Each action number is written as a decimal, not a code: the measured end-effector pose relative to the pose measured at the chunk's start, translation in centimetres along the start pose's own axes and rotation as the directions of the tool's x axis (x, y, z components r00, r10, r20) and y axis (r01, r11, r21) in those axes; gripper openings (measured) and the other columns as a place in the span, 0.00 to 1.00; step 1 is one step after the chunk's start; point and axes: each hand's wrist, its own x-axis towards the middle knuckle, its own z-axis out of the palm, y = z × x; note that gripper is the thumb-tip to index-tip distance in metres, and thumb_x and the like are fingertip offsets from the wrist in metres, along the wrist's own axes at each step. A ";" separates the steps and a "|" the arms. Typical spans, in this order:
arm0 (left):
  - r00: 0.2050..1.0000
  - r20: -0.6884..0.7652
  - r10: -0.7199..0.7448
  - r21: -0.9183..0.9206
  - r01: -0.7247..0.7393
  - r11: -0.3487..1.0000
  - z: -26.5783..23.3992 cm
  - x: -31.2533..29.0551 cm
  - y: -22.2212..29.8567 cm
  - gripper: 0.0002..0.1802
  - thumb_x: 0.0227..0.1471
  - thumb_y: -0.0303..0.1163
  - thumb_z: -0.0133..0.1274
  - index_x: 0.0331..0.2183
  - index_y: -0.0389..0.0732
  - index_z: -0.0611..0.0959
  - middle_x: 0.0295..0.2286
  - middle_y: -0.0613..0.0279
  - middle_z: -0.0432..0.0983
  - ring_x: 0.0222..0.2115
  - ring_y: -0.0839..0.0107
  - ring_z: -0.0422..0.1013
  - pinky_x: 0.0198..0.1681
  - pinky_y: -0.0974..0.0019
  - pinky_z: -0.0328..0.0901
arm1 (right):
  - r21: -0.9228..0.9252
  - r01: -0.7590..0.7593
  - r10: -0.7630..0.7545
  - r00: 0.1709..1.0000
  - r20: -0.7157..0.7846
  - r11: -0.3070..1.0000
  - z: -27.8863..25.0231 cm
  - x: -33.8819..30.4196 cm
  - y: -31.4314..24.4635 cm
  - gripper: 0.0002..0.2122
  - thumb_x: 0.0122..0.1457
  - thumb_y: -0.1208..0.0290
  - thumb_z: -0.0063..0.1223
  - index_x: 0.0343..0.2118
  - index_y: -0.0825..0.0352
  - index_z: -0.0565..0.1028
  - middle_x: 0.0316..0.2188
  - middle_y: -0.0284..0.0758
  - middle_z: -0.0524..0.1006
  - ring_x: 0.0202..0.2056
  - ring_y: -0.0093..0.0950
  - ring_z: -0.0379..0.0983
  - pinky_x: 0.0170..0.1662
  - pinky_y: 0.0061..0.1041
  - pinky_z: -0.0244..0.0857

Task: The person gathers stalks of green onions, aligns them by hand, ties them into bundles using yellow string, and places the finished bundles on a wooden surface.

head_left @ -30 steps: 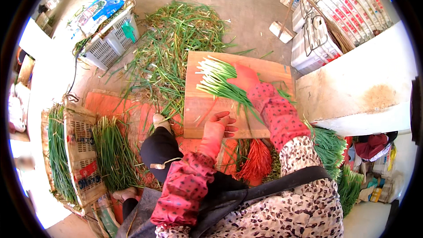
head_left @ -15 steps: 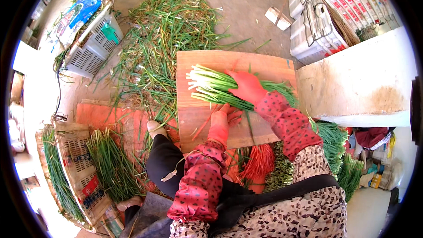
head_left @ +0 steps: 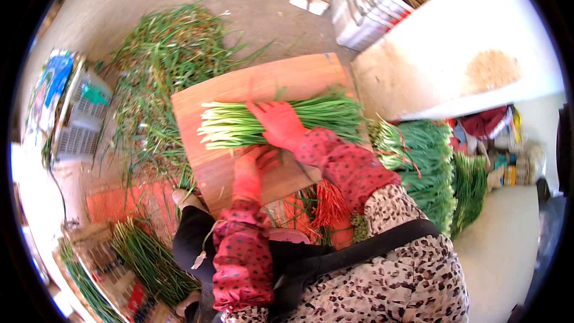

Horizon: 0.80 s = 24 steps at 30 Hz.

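Observation:
A bunch of garlic chives (head_left: 230, 125) lies across a wooden board (head_left: 206, 93), its pale cut ends to the left and green leaf ends to the right. My right hand (head_left: 280, 124), in a red glove, is closed over the middle of the bunch, thumb on the near side. At the near edge of the stalks is my left hand (head_left: 254, 167), also red-gloved, its fingers apart and resting on the board, touching or almost touching the chives. Red tie strips (head_left: 330, 203) hang below the board's near edge.
Loose leaves (head_left: 161, 72) are heaped on the floor beyond the board. White crates (head_left: 81, 116) stand at left, and white boxes (head_left: 365, 15) at far right. Tied green bunches (head_left: 418, 167) are stacked to the right, near a white slab (head_left: 442, 54). More chives (head_left: 155, 257) lie at lower left.
The view has swung right, so the board appears farther left and tilted. My right hand stays on the bunch, whose stalks look flatter and more even. My left hand remains at its near side.

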 end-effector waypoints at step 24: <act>0.531 0.674 0.514 0.693 -0.213 -0.689 8.0 -2.0 9.1 0.24 0.55 0.37 0.48 0.52 0.40 0.71 0.51 0.53 0.67 0.54 0.53 0.60 0.58 0.54 0.53 | 0.108 -0.105 0.132 0.950 -0.283 0.989 1.5 -5.4 -0.7 0.25 0.48 0.65 0.54 0.53 0.60 0.68 0.52 0.30 0.68 0.56 0.34 0.59 0.61 0.49 0.44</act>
